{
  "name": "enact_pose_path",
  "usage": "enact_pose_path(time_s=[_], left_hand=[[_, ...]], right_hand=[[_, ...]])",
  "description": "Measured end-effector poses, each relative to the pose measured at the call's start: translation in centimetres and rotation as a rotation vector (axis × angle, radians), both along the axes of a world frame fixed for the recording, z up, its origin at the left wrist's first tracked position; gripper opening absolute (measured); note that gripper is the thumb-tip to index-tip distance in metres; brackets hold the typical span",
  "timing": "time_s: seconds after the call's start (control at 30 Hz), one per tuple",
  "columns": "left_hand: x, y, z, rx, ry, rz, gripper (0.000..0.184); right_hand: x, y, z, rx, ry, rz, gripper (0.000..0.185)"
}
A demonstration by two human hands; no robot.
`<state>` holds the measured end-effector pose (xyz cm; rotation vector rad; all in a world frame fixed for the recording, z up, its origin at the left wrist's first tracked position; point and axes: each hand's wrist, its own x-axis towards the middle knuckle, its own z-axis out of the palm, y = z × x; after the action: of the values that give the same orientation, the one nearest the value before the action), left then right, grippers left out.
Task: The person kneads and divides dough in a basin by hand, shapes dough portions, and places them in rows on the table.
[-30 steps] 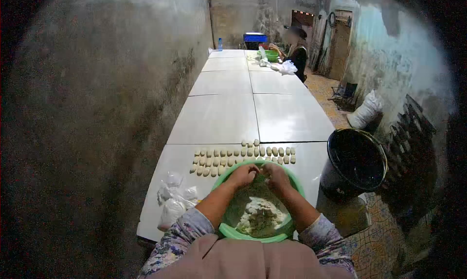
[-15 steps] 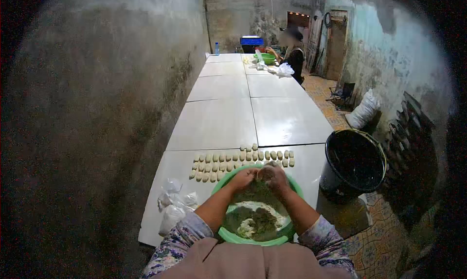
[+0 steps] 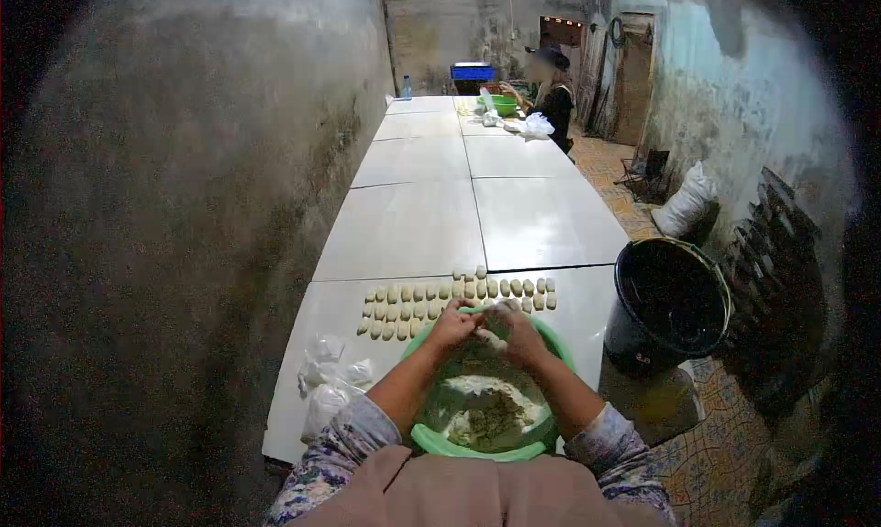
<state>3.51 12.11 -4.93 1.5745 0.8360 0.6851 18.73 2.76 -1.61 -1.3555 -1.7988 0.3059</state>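
Observation:
A green basin (image 3: 424,440) stands on the table in front of me, with white flour and a greenish-brown mixture inside. Over its far part, my left hand (image 3: 455,325) and my right hand (image 3: 520,336) come close together. A pale piece of dough (image 3: 493,340) shows between them, and the fingers of both hands are curled at it; some fingertips are hidden. Just beyond the basin, small oblong dough pieces (image 3: 405,312) lie in rows on the white table (image 3: 399,229). Several of them are partly covered by my hands and the rim.
White plastic bags (image 3: 330,389) lie left of the basin. A large black bucket (image 3: 633,330) stands at the right. Another person (image 3: 555,105) sits at the far right end beside a green bowl (image 3: 503,107). A white sack (image 3: 684,201) leans at the right wall.
My hands have shifted slightly apart and turned, and the pale dough between them is now visible. The view has tilted a little. The dough rows stay in place.

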Motion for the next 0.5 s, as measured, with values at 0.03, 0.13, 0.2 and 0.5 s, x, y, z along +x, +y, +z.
enact_pose_path(time_s=[0.03,0.13,0.2,0.5], left_hand=[[-0.1,-0.2,0.4,0.036,-0.009,-0.036,0.042],[-0.1,-0.3,-0.1,-0.042,-0.228,-0.086,0.039],[-0.5,0.4,0.3,-0.559,-0.519,-0.212,0.038],[-0.9,-1.1,2.1,-0.567,-0.539,-0.344,0.055]], right_hand=[[-0.3,-0.3,0.4,-0.077,-0.056,-0.036,0.032],[0.9,0.4,-0.2,-0.043,-0.030,0.040,0.033],[1.2,1.5,-2.5,0.035,-0.002,0.005,0.029],[1.1,0.9,-0.2,0.104,0.146,0.063,0.014]])
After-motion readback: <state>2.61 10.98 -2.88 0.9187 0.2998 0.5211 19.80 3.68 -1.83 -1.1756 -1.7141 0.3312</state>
